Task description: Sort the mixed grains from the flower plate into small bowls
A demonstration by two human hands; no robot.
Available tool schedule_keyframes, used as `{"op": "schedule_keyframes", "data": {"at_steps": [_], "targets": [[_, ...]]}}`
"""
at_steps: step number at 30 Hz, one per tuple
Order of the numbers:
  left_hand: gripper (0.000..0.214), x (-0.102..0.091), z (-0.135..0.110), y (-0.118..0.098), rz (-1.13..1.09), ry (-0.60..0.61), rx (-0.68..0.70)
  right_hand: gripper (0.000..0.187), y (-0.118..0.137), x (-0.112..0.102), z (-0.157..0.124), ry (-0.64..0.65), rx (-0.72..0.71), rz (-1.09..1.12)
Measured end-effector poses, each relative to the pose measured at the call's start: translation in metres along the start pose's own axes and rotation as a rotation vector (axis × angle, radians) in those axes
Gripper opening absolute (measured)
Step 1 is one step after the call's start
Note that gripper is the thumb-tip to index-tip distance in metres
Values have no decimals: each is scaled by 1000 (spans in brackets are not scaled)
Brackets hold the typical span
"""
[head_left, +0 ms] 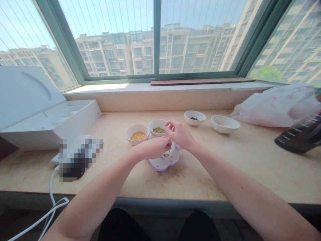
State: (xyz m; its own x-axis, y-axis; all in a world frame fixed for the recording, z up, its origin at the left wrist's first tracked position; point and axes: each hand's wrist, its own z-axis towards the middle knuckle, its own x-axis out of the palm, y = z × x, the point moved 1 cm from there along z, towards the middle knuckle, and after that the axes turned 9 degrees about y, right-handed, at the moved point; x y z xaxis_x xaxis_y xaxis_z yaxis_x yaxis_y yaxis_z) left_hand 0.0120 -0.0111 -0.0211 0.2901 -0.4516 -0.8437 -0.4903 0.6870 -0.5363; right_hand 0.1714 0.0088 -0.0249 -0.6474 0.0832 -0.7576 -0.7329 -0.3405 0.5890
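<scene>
My left hand [153,147] is curled over the purple-rimmed flower-shaped dish [165,162], fingers pressed together; what they hold is hidden. My right hand [178,133] hovers just above it with fingertips pinched near the small white bowl of green beans [157,127]. A white bowl of yellow beans [137,133] stands to the left of that one. A few mixed beans lie in the purple dish.
Two more white bowls stand further back, one with dark seeds [195,117], one nearly bare [225,124]. An open white box [54,122] sits left, a plastic bag [273,105] and a dark bottle [298,135] right. A white cable [51,197] hangs off the counter edge.
</scene>
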Motion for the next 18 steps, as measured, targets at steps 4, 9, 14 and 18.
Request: {"op": "schedule_keyframes", "data": {"at_steps": [4, 9, 14, 18], "targets": [[24, -24, -9, -6, -495, 21, 87, 10, 1, -2, 0, 4, 29, -11], [40, -39, -22, -15, -1042, -71, 196, 13, 5, -15, -1, 47, 10, -94], [52, -42, -29, -17, -1113, -125, 175, 19, 11, -29, -12, 421, -148, -210], [60, -43, -32, -17, -1128, -146, 226, 14, 12, -26, -21, 549, -165, -248]]}}
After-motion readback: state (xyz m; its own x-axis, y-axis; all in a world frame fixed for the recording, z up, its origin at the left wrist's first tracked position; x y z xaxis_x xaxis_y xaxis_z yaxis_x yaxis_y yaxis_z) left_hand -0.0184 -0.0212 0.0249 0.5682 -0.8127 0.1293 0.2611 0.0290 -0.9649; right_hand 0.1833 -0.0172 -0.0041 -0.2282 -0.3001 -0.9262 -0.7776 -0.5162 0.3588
